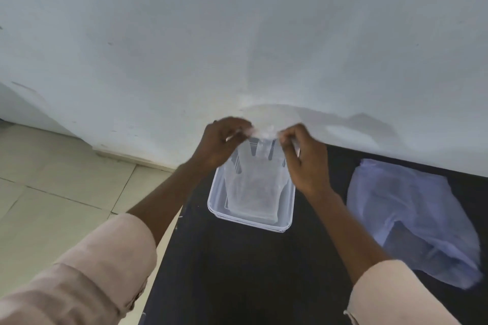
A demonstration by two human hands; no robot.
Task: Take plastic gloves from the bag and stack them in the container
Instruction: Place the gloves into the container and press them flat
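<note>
The left hand [224, 140] and right hand [303, 158] each pinch a top corner of a thin, limp, clingy plastic glove [254, 182] hanging over the clear container [219, 215] near the surface's [237, 272] left edge, while the bag [406, 216] lies toward its right, clear of the drop.

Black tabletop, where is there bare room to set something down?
The black tabletop is bare in front of the clear plastic container, between the forearms, and in the strip between it and the pale blue plastic bag. Above the container it is crowded: left hand and right hand hold a clear plastic glove.
</note>
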